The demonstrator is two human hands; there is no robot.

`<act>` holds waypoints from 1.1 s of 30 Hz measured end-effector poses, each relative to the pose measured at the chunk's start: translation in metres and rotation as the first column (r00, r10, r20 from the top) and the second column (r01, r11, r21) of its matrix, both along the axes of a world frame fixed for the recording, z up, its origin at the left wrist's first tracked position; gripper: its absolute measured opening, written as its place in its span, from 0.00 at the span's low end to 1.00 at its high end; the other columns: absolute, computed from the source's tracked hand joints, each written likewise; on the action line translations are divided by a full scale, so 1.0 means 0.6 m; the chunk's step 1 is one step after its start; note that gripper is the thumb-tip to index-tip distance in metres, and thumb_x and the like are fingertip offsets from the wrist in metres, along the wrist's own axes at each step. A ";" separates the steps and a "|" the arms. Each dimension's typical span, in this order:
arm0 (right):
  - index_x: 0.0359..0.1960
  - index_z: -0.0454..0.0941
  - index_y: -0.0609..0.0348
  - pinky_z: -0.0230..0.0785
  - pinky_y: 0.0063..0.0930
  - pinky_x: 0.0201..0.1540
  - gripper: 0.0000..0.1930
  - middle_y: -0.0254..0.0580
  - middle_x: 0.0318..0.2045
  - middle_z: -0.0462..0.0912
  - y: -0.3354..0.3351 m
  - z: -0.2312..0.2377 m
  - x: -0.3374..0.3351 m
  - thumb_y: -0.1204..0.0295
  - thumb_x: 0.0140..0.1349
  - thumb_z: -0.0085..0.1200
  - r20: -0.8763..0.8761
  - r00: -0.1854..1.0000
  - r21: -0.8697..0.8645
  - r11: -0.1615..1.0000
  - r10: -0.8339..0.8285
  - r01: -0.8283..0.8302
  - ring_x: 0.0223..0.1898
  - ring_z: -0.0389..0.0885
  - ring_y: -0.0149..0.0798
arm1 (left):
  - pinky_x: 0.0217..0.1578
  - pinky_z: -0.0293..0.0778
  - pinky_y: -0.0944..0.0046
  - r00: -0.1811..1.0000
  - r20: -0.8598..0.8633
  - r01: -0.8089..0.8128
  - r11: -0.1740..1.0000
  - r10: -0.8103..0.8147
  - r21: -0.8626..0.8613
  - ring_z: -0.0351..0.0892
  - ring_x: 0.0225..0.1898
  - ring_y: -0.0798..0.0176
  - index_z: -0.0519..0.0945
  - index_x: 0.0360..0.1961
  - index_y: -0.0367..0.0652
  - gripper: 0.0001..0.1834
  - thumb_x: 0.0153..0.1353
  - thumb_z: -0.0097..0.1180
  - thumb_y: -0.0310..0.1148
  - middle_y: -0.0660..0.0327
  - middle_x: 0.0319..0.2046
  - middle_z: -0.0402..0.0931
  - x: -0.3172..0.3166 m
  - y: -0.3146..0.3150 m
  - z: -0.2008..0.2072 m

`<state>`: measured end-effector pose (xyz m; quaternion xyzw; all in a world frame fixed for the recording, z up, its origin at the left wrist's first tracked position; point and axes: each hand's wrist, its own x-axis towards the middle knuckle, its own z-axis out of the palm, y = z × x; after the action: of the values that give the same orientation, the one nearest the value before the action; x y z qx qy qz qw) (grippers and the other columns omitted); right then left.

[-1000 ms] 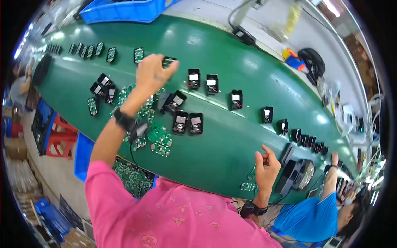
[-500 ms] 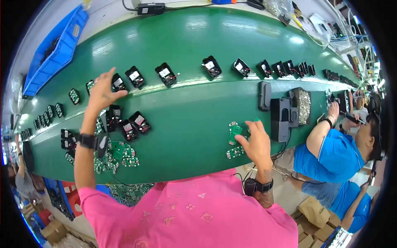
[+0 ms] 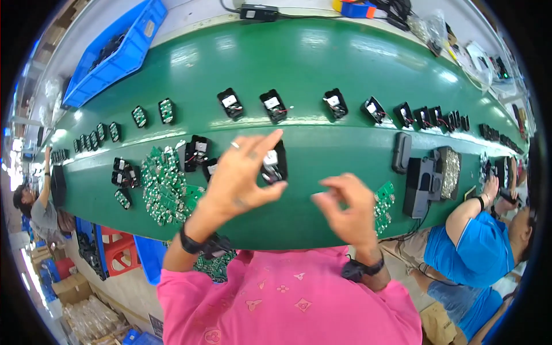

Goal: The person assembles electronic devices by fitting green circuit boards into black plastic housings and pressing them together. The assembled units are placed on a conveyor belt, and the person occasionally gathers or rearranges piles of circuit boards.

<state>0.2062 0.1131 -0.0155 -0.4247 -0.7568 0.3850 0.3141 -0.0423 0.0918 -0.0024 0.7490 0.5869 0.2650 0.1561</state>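
My left hand (image 3: 238, 181) is over the near half of the green table, its thumb and index finger around a small black housing (image 3: 276, 164) with a white part inside. Its palm hides part of another black housing (image 3: 211, 167) lying behind it. To the right, my right hand (image 3: 348, 210) hovers slightly blurred, fingers curled, with a gap between thumb and index finger and nothing visible in it. Just right of that hand lie green circuit boards (image 3: 384, 198). A large heap of circuit boards (image 3: 164, 190) spreads left of my left forearm, beside an open black housing (image 3: 197, 150).
A row of black housings (image 3: 273, 105) runs across the table, those on the left holding green boards (image 3: 167, 110). Grey boxy devices (image 3: 418, 187) stand at right near a co-worker in a blue shirt (image 3: 477, 230). A blue crate (image 3: 118, 54) sits far left.
My left hand has taken a black housing from the row and brought it nearer, toward my right hand. My right hand has moved left, away from the loose boards. The view has turned left.
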 end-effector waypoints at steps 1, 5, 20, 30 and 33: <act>0.37 0.80 0.61 0.72 0.33 0.29 0.11 0.44 0.29 0.80 -0.001 -0.001 -0.033 0.72 0.55 0.68 -0.017 0.998 0.063 0.996 0.062 -0.061 0.26 0.80 0.42 | 0.52 0.75 0.50 0.999 0.026 -0.043 0.996 0.045 -0.074 0.75 0.47 0.39 0.67 0.68 0.41 0.46 0.46 0.71 0.41 0.45 0.45 0.76 0.030 -0.009 -0.011; 0.34 0.82 0.61 0.71 0.36 0.27 0.08 0.45 0.25 0.80 -0.006 -0.037 -0.050 0.71 0.58 0.66 -0.064 0.979 0.089 0.978 0.194 -0.188 0.24 0.80 0.46 | 0.48 0.78 0.51 0.993 0.120 0.027 0.996 -0.017 -0.087 0.81 0.47 0.44 0.72 0.61 0.43 0.38 0.46 0.70 0.37 0.48 0.49 0.78 0.066 -0.041 -0.051; 0.49 0.83 0.51 0.69 0.43 0.53 0.21 0.46 0.49 0.74 0.030 -0.054 0.180 0.81 0.51 0.64 0.579 0.809 0.105 0.975 0.101 -0.198 0.51 0.72 0.53 | 0.25 0.76 0.75 0.378 0.794 0.229 0.783 0.476 -0.578 0.81 0.35 0.68 0.86 0.35 0.33 0.07 0.62 0.64 0.27 0.55 0.53 0.70 0.117 -0.059 -0.136; 0.39 0.83 0.67 0.76 0.27 0.30 0.06 0.39 0.31 0.84 0.032 -0.071 0.151 0.81 0.60 0.61 -0.121 0.992 -0.385 0.923 -0.028 -0.021 0.28 0.82 0.32 | 0.36 0.80 0.67 0.508 0.800 0.075 0.909 0.319 -0.411 0.79 0.42 0.65 0.86 0.40 0.36 0.07 0.65 0.59 0.27 0.56 0.52 0.71 0.137 -0.053 -0.137; 0.38 0.81 0.70 0.73 0.17 0.22 0.04 0.40 0.28 0.84 0.021 -0.063 0.095 0.82 0.64 0.57 -0.379 0.897 -0.649 0.756 -0.226 -0.083 0.23 0.81 0.26 | 0.39 0.78 0.65 0.695 0.710 0.067 0.973 0.112 -0.219 0.79 0.42 0.63 0.86 0.40 0.36 0.07 0.64 0.58 0.26 0.53 0.52 0.72 0.141 -0.043 -0.130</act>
<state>0.2634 0.1257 -0.0532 -0.4392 -0.4685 0.6953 0.3227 0.0423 0.0658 -0.0805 0.5557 0.5147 0.4689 0.4544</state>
